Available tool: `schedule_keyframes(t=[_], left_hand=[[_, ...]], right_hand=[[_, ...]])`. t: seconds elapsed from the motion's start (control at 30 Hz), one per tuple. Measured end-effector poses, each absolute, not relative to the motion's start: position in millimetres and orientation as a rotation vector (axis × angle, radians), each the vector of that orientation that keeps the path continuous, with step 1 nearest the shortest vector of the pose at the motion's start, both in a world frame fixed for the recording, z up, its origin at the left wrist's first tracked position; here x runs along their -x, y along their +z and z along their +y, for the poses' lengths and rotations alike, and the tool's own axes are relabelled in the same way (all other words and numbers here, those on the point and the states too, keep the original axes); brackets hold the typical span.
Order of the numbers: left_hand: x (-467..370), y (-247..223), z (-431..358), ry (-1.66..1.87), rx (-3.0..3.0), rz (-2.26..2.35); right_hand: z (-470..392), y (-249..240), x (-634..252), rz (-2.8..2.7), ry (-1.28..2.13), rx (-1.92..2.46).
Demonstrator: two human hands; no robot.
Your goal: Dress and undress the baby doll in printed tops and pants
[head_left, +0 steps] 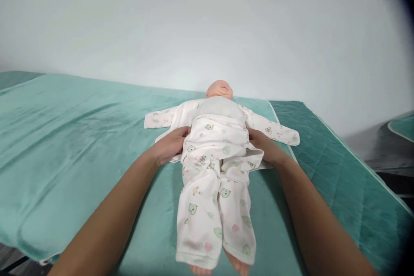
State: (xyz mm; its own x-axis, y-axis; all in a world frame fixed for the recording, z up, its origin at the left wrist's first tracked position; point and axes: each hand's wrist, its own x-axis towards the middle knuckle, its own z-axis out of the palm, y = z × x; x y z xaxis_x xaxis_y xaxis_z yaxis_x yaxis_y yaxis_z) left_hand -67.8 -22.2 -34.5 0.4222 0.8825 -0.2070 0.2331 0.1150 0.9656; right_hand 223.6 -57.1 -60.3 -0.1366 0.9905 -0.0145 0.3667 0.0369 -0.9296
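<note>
A baby doll (220,89) lies on its back, head toward the wall, feet toward me. It wears a white printed jacket (161,117) with sleeves spread wide and white printed pants (200,207) pulled up over the belly. My left hand (171,144) is at the left side of the waist, fingers closed at the cloth, fingertips partly hidden. My right hand (263,146) is at the right side of the waist, its fingers mostly hidden behind the fabric. A loose flap of printed cloth sticks out beside it.
A smooth green cover (74,138) lies under the doll. To the right is a darker quilted green mat (343,172) with a pale edge. A white wall (194,34) rises behind. Another green surface (404,127) shows at the far right.
</note>
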Motion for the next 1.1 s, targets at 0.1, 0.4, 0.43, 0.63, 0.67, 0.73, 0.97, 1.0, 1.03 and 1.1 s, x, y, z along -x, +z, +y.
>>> schedule_keyframes(t=[0.1,0.4,0.43,0.63,0.67,0.73,0.97,1.0,1.03,1.1], left_hand=[[67.6,-32.2,-22.9,0.547,-1.35,1.036],[63.5,-35.4,-24.9,0.612,-1.18,0.951],[63.7,-36.7,-24.8,0.624,-1.173,0.952],[66.4,-44.1,-24.0,0.682,-1.096,0.955],[66.4,-44.4,-24.2,0.686,-1.073,0.936],[65.9,-44.6,-25.0,0.698,-1.032,0.898],[62.6,-44.8,-27.2,0.712,-1.021,0.883],[62.3,-44.7,-27.5,0.714,-1.028,0.875],[62.0,-44.6,-27.9,0.713,-1.037,0.863],[62.0,-44.6,-28.6,0.7,-1.059,0.836]], right_hand=[[-58.3,-61.5,-223.9,-1.567,1.157,1.37],[-66.9,-49.6,-216.0,-1.406,1.273,1.181],[-68.4,-48.8,-215.2,-1.389,1.258,1.161],[-75.7,-47.8,-216.6,-1.279,1.396,1.006],[-76.1,-48.1,-217.6,-1.276,1.408,1.001],[-76.1,-49.3,-219.8,-1.307,1.401,1.016],[-75.2,-55.7,-226.5,-1.43,1.297,1.173],[-75.6,-55.1,-226.3,-1.447,1.284,1.185],[-76.0,-54.2,-225.7,-1.467,1.258,1.197],[-76.7,-52.3,-223.2,-1.5,1.186,1.204]])
